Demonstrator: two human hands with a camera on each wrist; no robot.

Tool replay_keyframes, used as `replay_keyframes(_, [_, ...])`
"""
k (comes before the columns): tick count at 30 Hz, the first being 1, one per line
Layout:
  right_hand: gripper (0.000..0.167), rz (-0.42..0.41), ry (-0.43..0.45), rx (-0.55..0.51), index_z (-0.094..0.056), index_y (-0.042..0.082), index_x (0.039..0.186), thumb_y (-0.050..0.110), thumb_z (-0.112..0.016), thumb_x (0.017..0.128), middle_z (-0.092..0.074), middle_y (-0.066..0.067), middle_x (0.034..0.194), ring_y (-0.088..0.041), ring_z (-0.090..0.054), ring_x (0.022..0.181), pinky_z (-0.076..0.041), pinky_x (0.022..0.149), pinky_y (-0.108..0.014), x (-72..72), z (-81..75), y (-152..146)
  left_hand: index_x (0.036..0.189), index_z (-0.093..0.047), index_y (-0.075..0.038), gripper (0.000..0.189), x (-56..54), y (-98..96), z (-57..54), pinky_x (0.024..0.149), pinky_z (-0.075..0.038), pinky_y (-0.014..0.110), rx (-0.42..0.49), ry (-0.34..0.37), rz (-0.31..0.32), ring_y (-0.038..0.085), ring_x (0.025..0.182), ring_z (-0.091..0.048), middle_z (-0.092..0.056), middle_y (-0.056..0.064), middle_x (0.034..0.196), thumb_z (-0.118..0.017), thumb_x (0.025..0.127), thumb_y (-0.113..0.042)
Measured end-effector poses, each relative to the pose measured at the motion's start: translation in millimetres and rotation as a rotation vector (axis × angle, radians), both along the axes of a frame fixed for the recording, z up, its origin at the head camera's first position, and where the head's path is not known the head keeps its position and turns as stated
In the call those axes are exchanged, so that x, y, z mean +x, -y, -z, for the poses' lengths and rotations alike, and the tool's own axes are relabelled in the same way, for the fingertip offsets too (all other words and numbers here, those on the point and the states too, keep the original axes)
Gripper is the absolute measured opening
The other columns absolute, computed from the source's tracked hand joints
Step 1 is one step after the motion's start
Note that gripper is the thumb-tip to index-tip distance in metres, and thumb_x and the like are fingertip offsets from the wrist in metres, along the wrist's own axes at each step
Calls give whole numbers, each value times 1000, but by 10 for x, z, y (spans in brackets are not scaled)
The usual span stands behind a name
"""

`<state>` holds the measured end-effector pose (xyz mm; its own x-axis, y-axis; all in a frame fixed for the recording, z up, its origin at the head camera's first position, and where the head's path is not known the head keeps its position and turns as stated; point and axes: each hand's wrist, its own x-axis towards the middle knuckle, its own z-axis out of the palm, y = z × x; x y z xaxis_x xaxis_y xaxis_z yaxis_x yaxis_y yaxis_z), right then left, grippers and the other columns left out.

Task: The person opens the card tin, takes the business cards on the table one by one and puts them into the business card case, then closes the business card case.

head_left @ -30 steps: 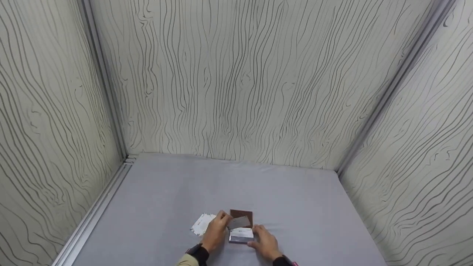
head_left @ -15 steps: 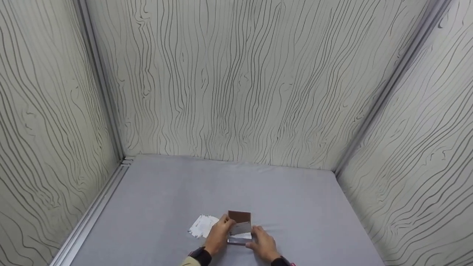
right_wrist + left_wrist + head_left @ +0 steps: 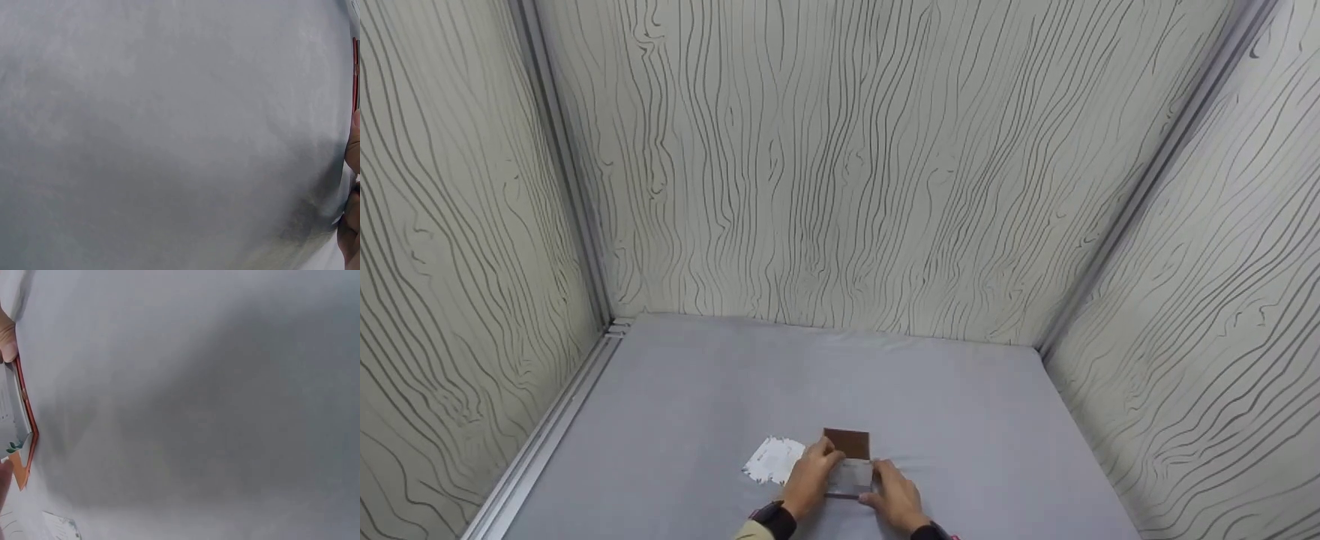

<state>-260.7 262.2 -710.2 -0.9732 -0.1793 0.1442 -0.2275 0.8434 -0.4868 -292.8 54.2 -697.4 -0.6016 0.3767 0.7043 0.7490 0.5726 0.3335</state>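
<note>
A brown card case stands open near the front of the table, its lid folded back and its tray toward me. My left hand pinches a white card by its left side, and the card lies over the tray. In the left wrist view the same card shows a green leaf print at one corner. My right hand grips the case's right side, thumb at the front edge. The right wrist view catches just the case's red-brown edge beside the thumb.
Several white cards lie in a loose, uneven pile left of my left hand. A grey cloth covers the table. Wood-patterned panels rise at the back and both sides, with a metal rail along the left edge.
My left hand has brought the card from a tilted position over the lid down toward me onto the tray, covering the card that showed there. My right hand keeps its grip on the case.
</note>
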Motion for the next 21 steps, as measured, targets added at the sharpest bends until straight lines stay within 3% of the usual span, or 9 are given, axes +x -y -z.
replay_keyframes(8, [60, 2, 0, -4, -56, 1, 122, 37, -79, 80, -61, -16, 117, -37, -60, 108, -48, 85, -52, -3, 23, -7, 98, -73, -5, 21, -51, -28, 101, 71, -49, 29, -114, -63, -78, 17, 81, -56, -56, 2, 92, -66, 80, 2])
replay_keyframes(15, [59, 15, 18, -33, -56, 3, 122, 34, -80, 79, -60, -15, 120, -37, -59, 111, -48, 86, -53, -6, 14, 10, 101, -71, -3, 23, -12, 5, 167, 78, -51, 34, -187, 58, -84, 20, 90, -60, -63, 4, 98, -65, 80, 5])
replay_keyframes(21, [57, 16, 2, -34, -57, 5, 122, 34, -81, 78, -61, -13, 120, -36, -60, 109, -49, 84, -52, 9, 17, 15, 100, -69, -7, 23, 19, 17, 224, 77, -51, 35, -240, 97, -84, 21, 91, -62, -65, 5, 97, -61, 81, 3])
